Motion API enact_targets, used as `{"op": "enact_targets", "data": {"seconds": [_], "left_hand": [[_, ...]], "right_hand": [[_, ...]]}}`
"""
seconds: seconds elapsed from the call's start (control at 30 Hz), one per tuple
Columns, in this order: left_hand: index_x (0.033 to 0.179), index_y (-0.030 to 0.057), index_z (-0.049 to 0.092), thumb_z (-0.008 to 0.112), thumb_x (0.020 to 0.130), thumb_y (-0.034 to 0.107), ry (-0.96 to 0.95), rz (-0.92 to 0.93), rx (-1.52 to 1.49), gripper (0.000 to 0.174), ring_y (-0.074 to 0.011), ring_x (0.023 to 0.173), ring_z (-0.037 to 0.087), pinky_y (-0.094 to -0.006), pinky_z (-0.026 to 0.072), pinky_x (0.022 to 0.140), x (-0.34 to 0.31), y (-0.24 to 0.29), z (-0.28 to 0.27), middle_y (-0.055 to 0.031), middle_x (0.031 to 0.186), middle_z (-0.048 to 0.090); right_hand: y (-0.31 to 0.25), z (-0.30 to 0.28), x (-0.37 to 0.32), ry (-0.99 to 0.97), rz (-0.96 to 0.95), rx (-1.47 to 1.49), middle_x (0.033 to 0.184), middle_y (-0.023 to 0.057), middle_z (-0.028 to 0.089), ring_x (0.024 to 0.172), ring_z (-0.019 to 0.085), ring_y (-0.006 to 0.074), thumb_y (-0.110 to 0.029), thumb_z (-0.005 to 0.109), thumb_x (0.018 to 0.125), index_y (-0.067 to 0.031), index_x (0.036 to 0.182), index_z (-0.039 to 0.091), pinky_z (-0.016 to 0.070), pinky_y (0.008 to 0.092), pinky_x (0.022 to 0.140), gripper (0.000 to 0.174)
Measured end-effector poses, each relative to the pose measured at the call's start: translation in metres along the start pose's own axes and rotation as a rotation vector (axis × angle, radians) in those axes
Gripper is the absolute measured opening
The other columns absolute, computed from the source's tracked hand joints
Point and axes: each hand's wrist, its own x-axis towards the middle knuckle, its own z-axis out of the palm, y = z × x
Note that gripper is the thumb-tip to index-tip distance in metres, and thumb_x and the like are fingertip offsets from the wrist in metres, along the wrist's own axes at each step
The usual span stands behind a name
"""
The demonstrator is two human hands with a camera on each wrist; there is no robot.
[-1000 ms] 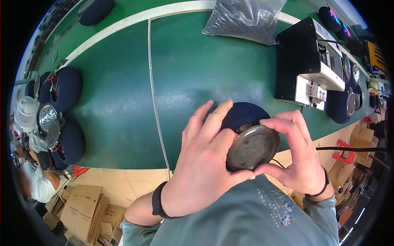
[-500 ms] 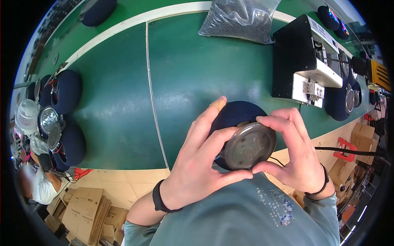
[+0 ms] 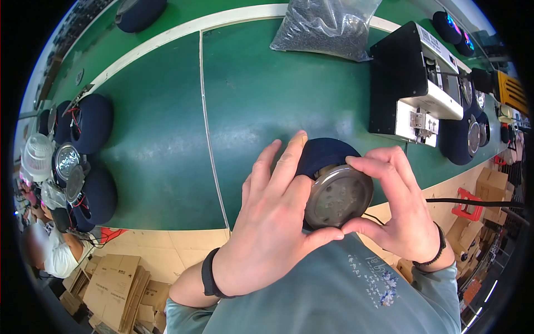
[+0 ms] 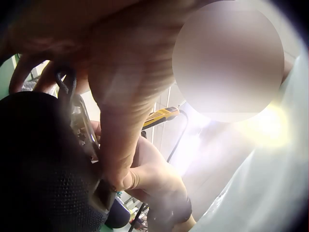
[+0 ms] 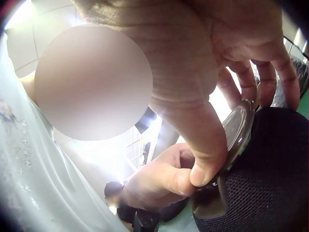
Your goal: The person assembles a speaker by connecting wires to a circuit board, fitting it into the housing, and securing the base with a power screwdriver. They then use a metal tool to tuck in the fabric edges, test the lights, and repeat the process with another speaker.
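Observation:
A translucent grey round cover [image 3: 339, 199] leans against the front of a dark blue fabric-covered round speaker [image 3: 329, 153] at the table's near edge. My left hand [image 3: 270, 222] holds the cover's left and lower rim with bent index finger and thumb, while its other fingers reach along the speaker. On the opposite side my right hand [image 3: 396, 209] grips the rim between index finger and thumb. In the right wrist view, both thumbs meet at the rim of the cover [image 5: 239, 128], close against the woven fabric of the speaker [image 5: 270, 159].
A black and white bench machine [image 3: 409, 83] stands to the right, with more speakers [image 3: 459, 139] beside it. A clear bag of dark granules [image 3: 328, 28] lies at the back. Open speakers [image 3: 97, 189] with red wires line the left. A black cable [image 3: 473, 203] runs at right.
The cover and speaker have shifted slightly left. My left fingers spread outward at mid-interval, then came back to the cover's left rim. My right hand keeps its grip.

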Motion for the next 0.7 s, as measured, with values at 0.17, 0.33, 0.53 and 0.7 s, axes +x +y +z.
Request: {"op": "enact_targets", "data": {"seconds": [0.17, 0.33, 0.53, 0.7], "left_hand": [[0.108, -0.0028, 0.075, 0.107, 0.067, 0.033, 0.066, 0.1, -0.148, 0.063, -0.0492, 0.146, 0.053, -0.0521, 0.0518, 0.114, 0.001, -0.013, 0.006, -0.0316, 0.17, 0.045], [0.107, -0.0004, 0.079, 0.11, 0.061, 0.033, 0.155, 0.197, -0.26, 0.065, -0.0455, 0.146, 0.06, -0.0474, 0.0568, 0.112, -0.002, -0.037, 0.02, -0.0335, 0.165, 0.05], [0.128, 0.0056, 0.069, 0.113, 0.059, 0.026, 0.378, 0.263, -0.561, 0.085, -0.0422, 0.154, 0.054, -0.051, 0.0522, 0.121, -0.009, -0.056, 0.043, -0.0305, 0.161, 0.054], [0.131, 0.0083, 0.065, 0.112, 0.063, 0.02, 0.276, 0.244, -0.512, 0.084, -0.0433, 0.155, 0.052, -0.0539, 0.0485, 0.124, -0.013, -0.055, 0.039, -0.0287, 0.16, 0.057]], "right_hand": [[-0.002, -0.003, 0.001, -0.015, 0.004, -0.001, 0.135, 0.0179, 0.055, 0.12, 0.058, 0.0397, -0.005, 0.099, 0.066, -0.0019, 0.151, 0.058, 0.0525, 0.0476, 0.1, 0.094], [-0.002, -0.004, 0.001, -0.035, 0.004, 0.0, 0.134, 0.018, 0.055, 0.121, 0.057, 0.0392, -0.006, 0.099, 0.068, -0.0002, 0.152, 0.057, 0.0516, 0.0474, 0.101, 0.095], [-0.002, -0.004, 0.002, -0.056, -0.014, -0.023, 0.134, 0.0174, 0.054, 0.119, 0.057, 0.039, -0.006, 0.099, 0.066, 0.0023, 0.155, 0.056, 0.0509, 0.0475, 0.102, 0.099], [-0.012, -0.004, 0.007, -0.105, -0.004, -0.087, 0.139, 0.0165, 0.055, 0.125, 0.057, 0.0357, -0.014, 0.1, 0.068, -0.0064, 0.154, 0.064, 0.0536, 0.0473, 0.103, 0.093]]}}
